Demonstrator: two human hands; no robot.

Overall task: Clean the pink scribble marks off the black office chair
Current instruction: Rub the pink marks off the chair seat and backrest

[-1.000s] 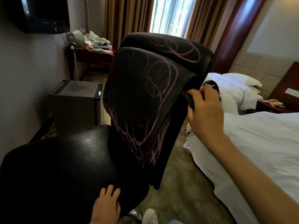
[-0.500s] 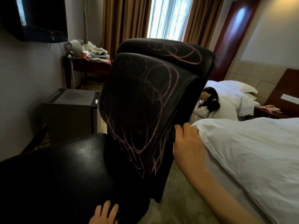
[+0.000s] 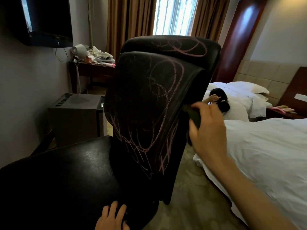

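Now clamps cloth (image 3: pixel 194 117) in nearer right grip (image 3: pixel 209 131), left grip (image 3: pixel 111 219) flat on seat (image 3: pixel 66 171); meets pink scribbles (image 3: pixel 181 75) at nine o'clock.

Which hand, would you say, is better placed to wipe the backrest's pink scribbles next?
Right: the right hand grips what looks like a dark cloth at the backrest edge, beside the scribbles; the left hand only rests on the seat.
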